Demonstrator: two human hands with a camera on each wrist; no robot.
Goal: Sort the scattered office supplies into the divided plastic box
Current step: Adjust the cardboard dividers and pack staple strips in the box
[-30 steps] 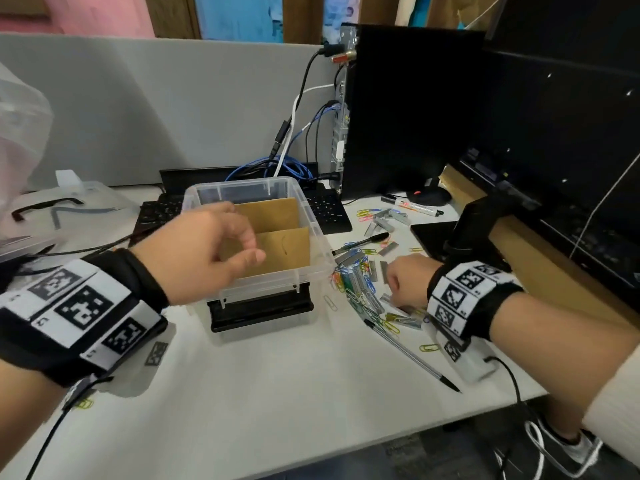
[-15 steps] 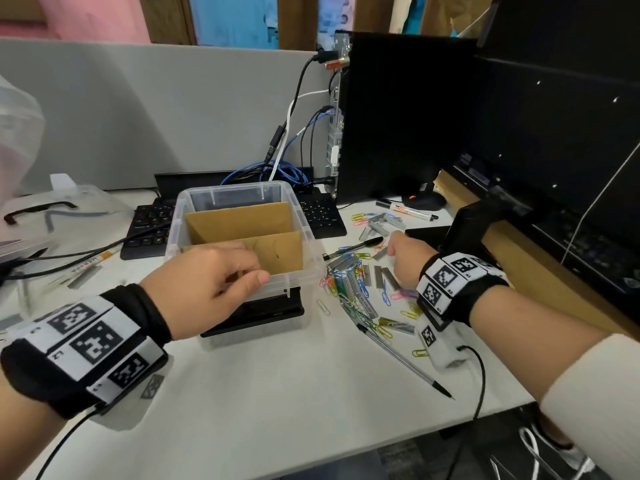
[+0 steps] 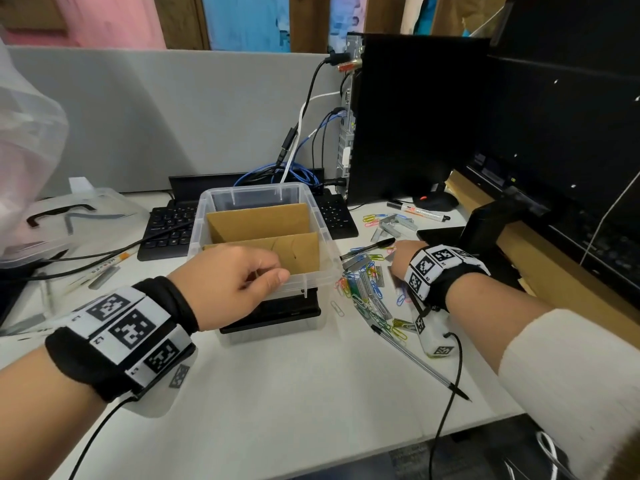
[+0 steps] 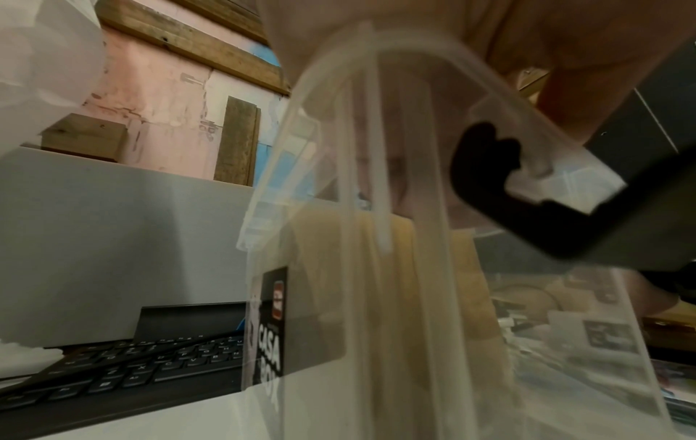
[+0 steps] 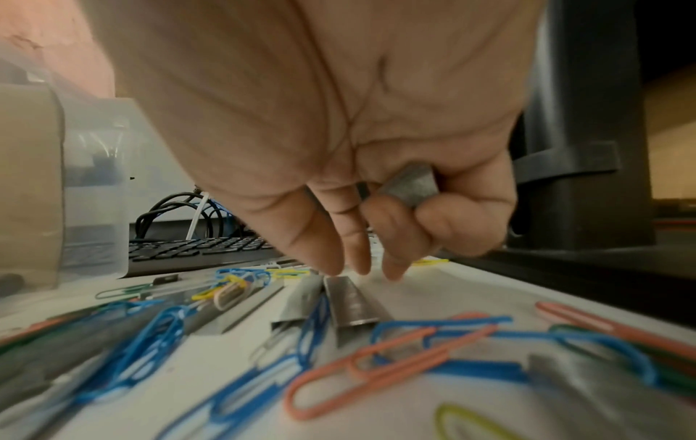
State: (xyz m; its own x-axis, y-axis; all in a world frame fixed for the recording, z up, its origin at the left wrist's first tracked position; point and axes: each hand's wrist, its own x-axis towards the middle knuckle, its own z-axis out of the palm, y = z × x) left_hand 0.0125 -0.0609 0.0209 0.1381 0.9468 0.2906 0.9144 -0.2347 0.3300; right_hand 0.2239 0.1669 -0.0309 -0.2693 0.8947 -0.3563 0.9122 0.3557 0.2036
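Sorting barely begun: left hand [image 3: 228,285] grips the near rim of the clear cardboard-divided plastic box [image 3: 317,211], right hand [image 5: 376,166] holding one grey staple strip [image 5: 410,186] over clips [image 5: 395,351] littering the white worktop [image 3: 294,393].

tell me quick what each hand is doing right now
Left hand: grips the plastic box rim.
Right hand: curled around a staple strip.

On the desk [image 3: 277,403] the divided box [image 3: 322,244] stands before the keyboard [image 3: 166,233], with paper clips [image 3: 363,289], staple strips [image 3: 394,225] and pens [image 3: 419,362] scattered to its right.
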